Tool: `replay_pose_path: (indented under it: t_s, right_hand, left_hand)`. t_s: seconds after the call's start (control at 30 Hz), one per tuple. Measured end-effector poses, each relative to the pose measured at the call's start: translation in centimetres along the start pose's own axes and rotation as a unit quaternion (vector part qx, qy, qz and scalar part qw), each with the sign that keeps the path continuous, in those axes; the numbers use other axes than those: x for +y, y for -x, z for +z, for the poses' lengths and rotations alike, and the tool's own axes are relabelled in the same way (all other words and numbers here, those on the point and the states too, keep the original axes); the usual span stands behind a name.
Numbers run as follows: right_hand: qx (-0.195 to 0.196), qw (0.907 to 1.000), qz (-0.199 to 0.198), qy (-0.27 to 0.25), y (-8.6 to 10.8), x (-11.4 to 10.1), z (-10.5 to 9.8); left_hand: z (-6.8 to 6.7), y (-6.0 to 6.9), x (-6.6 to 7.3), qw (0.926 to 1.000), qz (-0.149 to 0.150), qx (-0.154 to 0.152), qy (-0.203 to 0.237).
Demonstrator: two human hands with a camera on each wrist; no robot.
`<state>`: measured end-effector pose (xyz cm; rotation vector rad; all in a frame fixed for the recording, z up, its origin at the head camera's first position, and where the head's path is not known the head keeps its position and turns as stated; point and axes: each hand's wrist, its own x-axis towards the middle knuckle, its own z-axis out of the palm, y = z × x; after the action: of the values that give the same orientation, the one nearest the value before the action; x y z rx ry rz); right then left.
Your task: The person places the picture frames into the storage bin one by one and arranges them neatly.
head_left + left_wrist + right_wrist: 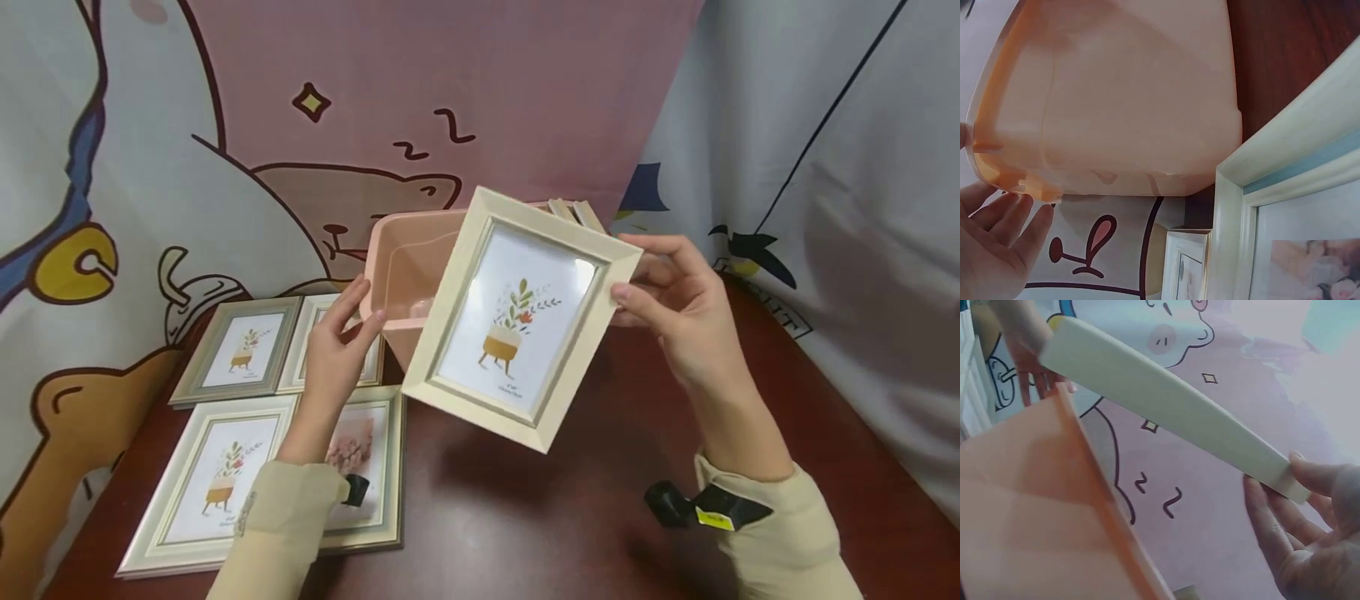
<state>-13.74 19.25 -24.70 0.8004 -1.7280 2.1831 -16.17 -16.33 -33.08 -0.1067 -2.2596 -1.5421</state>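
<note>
A cream picture frame with a plant print is held up, tilted, in front of a pink plastic bin. My right hand pinches its upper right corner between thumb and fingers; the right wrist view shows the cream frame's edge side-on. At the bin's left corner my left hand holds the rim, thumb on one side and fingers on the other. Inside the bin's right end, the tops of more frames stick up, partly hidden behind the held frame.
On the table's left lie several picture frames: a grey-green one, a white one, one with a pink flower picture and another partly under the left arm. Dark red tabletop extends to the right. Cartoon-printed curtains hang behind.
</note>
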Motion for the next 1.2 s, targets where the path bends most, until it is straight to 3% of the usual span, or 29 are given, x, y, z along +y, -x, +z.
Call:
replay_pose_path:
  t_s: [0.2,0.37,0.47,0.73,1.0,1.1,1.2]
  right_hand:
    - [0.098,0.9939,-0.051,-0.001,-1.4,-0.9,0.7]
    - [0.155,0.9816,-0.105,-0.037,-3.0,-0.3,1.5]
    - [0.187,0.9736,-0.131,-0.013,-4.1,0.5,1.9]
    - [0.206,0.9622,-0.152,0.092,-5.4,2.9,1.8]
    - [0.247,0.9501,-0.15,0.119,-5.5,4.0,1.3]
    - [0.247,0.9471,-0.144,0.145,-5.6,4.4,1.3]
    - [0.23,0.9429,-0.132,0.203,-5.4,4.9,1.5]
  left_hand:
    - [-0.1,-0.1,-0.2,0.9999,0.013,0.006,0.006]
    - [-0.2,0.0,-0.1,0.9998,0.012,0.007,0.011]
    - [-0.3,0.2,0.1,0.9999,0.006,0.007,0.014]
    - [-0.2,0.1,0.0,0.9998,0.005,0.01,0.014]
    - [0.0,0.2,-0.1,0.9999,0.001,0.009,0.005]
    - [0.1,0.1,-0.1,0.9999,0.003,0.01,0.006]
    - [0.2,-0.1,-0.1,0.9999,0.006,0.01,0.005]
